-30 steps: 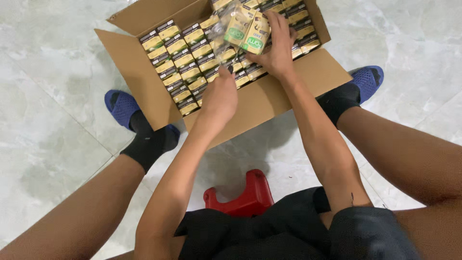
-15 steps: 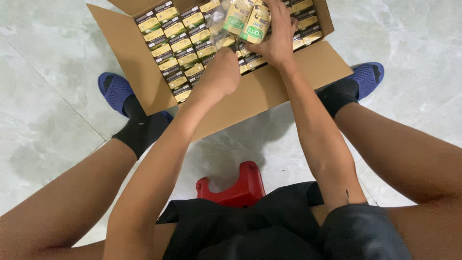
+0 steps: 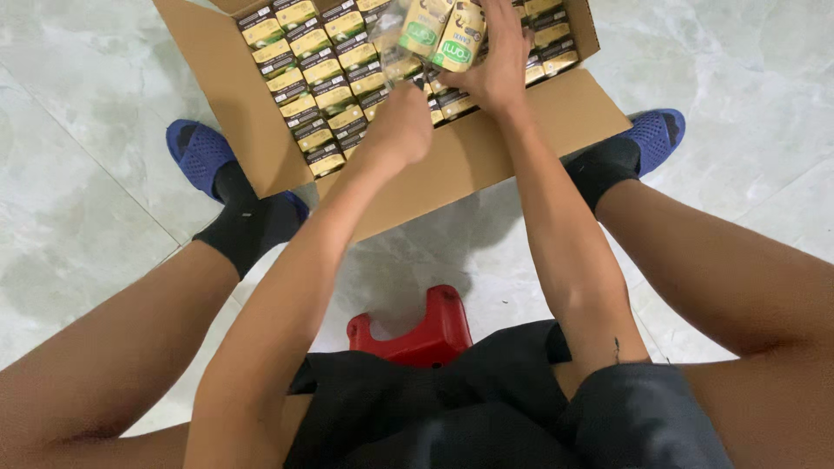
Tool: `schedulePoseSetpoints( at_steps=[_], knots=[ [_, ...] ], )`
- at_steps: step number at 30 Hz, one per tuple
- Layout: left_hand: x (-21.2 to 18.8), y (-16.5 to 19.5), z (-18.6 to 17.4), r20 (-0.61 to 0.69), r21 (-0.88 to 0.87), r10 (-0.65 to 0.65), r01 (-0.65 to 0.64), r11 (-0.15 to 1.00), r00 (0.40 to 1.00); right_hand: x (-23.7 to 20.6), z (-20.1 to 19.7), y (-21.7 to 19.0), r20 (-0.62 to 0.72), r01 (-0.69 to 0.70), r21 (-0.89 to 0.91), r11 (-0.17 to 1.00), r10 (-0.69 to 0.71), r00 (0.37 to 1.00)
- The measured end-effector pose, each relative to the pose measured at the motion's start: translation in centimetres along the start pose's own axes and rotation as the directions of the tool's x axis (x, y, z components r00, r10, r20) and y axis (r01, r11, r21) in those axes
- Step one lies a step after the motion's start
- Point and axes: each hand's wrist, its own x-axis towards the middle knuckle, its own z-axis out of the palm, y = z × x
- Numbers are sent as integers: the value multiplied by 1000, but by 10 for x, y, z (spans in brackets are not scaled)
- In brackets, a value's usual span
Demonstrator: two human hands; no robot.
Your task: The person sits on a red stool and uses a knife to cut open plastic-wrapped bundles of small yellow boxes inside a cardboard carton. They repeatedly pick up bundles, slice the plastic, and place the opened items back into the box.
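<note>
Cardboard box point(image 3: 261, 122) lies open on the marble floor point(image 3: 78, 217) betw. the person's feet, full of small yellow drink cartons point(image 3: 321, 74) in rows. Right hand point(image 3: 497, 69) has its fingers closed on a plastic-wrapped pack of cartons point(image 3: 439, 35), held just above the box. Left hand point(image 3: 400, 130) is clenched at the wrap's lower edge; what exactly it pinches, cannot tell. Red stool point(image 3: 417, 330) under the person.

At the top of the frame, the right hand point(image 3: 497, 74) is gripping a wrapped pack of cartons point(image 3: 439, 35) over an open cardboard box point(image 3: 486, 148). The left hand point(image 3: 401, 130) is gripping the pack's clear wrap just below. A red stool point(image 3: 417, 330) is showing between the legs at lower centre.
</note>
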Motion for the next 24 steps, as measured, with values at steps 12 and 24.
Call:
schedulePoseSetpoints(
  at_steps=[12,24],
  knots=[
    [-16,-7,13,-30,-76,-67,64,995,997,14,6,14,47,5,-8,1000,-5,999],
    [-26,-16,-4,-12,-82,-30,29,996,999,9,-3,14,74,-38,42,998,35,997]
  ],
)
